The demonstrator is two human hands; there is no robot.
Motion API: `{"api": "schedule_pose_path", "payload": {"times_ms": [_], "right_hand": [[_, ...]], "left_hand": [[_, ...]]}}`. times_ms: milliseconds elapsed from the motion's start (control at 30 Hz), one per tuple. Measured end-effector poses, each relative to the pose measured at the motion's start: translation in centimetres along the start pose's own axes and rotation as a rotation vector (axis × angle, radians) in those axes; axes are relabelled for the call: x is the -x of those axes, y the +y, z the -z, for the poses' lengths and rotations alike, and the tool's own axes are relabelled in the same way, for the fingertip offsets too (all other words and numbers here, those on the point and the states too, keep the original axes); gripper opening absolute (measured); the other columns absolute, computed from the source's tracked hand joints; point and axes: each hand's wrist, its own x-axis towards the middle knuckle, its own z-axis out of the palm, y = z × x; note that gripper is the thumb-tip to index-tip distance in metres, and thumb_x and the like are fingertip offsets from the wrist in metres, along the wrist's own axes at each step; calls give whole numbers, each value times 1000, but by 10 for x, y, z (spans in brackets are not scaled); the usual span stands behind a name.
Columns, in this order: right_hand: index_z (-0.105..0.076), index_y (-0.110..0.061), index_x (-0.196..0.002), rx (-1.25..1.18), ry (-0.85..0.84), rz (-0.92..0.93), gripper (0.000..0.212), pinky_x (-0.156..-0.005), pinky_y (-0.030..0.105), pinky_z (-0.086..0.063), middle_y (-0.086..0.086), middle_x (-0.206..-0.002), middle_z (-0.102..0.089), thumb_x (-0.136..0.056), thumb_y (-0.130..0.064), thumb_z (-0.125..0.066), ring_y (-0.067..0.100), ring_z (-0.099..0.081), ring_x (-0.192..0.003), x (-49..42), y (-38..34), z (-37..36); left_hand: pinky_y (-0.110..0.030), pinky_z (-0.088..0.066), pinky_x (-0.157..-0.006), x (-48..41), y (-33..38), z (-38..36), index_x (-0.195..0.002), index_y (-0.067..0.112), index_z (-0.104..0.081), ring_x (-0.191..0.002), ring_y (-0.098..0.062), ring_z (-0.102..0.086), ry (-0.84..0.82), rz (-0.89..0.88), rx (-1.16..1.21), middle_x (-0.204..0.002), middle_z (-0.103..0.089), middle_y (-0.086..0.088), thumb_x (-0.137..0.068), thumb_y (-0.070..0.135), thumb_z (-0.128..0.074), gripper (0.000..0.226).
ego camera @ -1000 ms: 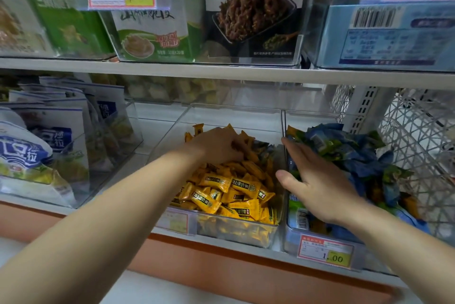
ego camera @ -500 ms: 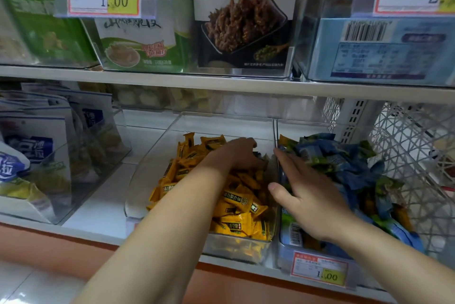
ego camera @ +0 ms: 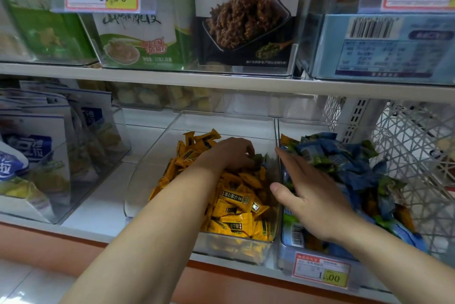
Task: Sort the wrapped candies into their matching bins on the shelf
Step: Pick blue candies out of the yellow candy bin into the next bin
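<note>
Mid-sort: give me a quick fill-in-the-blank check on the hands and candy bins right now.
The wrapped candies in the clear plastic bin under the left hand are ____. The right hand rests on blue and green wrapped candies in the neighbouring clear bin on the ____. The left hand's fingertips pinch a dark ____ wrapper. The red-bordered price tag on that bin's front reads ____.
Missing: yellow; right; green; 1.00

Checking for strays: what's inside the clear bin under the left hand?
Yellow candies fill it; the left hand pinches a dark green candy. Anything beneath the forearm is hidden.
</note>
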Motion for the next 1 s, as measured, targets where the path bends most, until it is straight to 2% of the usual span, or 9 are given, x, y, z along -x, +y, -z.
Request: {"api": "schedule_pose_path", "payload": {"times_ms": [133, 233, 367, 467, 533, 633, 733, 900, 1000], "right_hand": [[5, -47, -153, -3, -6, -10, 85, -114, 34, -19, -19, -163, -8, -77, -82, -12, 10, -16, -148, 0, -1, 1], [3, -48, -153, -15, -4, -19, 86, -115, 37, -20, -18, -163, -9, -77, -83, -15, 10, -17, -148, -1, 0, 2], [-5, -46, -154, -46, -16, -31, 82, -117, 39, -24, -13, -164, -14, -85, -78, -33, 16, -20, -148, -3, -3, 8], [-18, -35, -155, 34, 42, -35, 83, -117, 36, -24, -6, -162, -20, -86, -73, -45, 19, -20, -147, -3, -11, 17], [-25, -29, -153, 94, 186, 13, 83, -115, 35, -25, -2, -158, -27, -85, -70, -50, 20, -22, -144, 0, -19, 24], [-33, -29, -150, -239, 352, 1, 66, -105, 31, -35, -2, -146, -44, -93, -57, -51, 18, -40, -134, 4, -31, 33], [-45, -35, -142, -800, 261, -90, 44, -99, 32, -45, -7, -132, -55, -100, -48, -46, 12, -53, -120, 11, -42, 34], [-62, -31, -109, -1027, 198, -103, 15, -58, 28, -56, 2, -110, -69, -97, -38, -58, 23, -73, -87, 23, -33, 38], [-63, -41, -96, -931, 339, -71, 8, -59, 28, -55, -9, -92, -70, -97, -35, -59, 18, -72, -80, 24, -9, 49]], "left_hand": [[-31, -54, -77, 9, 3, 3, -123, 22, -62, -95, -15, -64, 158, 19, 265, -117, -66, -2, -88, 46, -70, 43], [-19, -51, -60, 23, 6, 18, -114, 21, -67, -78, -6, -66, 324, 3, 557, -104, -71, 0, -87, 37, -74, 32], [-12, -51, -62, 58, 12, 42, -96, 22, -72, -79, -5, -70, 390, -54, 780, -92, -73, 7, -87, 23, -74, 9], [-26, -54, -71, 85, 19, 58, -89, 29, -71, -84, -15, -69, 413, 7, 739, -88, -73, 6, -87, 29, -74, 3], [-38, -57, -76, 103, 28, 60, -90, 28, -71, -86, -19, -71, 401, 26, 810, -88, -76, 5, -86, 27, -76, 6], [-29, -59, -71, 132, 46, 57, -98, 24, -70, -88, -15, -74, 319, -29, 1045, -93, -77, 4, -84, 17, -79, 18], [-25, -59, -71, 152, 69, 52, -108, 19, -67, -91, -14, -73, 291, -63, 1079, -99, -76, -1, -83, 16, -80, 28], [-29, -59, -84, 165, 92, 41, -114, 16, -71, -98, -11, -72, 279, -135, 1002, -107, -75, 2, -83, 21, -80, 32], [-26, -58, -82, 160, 78, 43, -111, 27, -72, -99, -10, -70, 271, -115, 990, -109, -73, 6, -86, 27, -78, 26]]}}
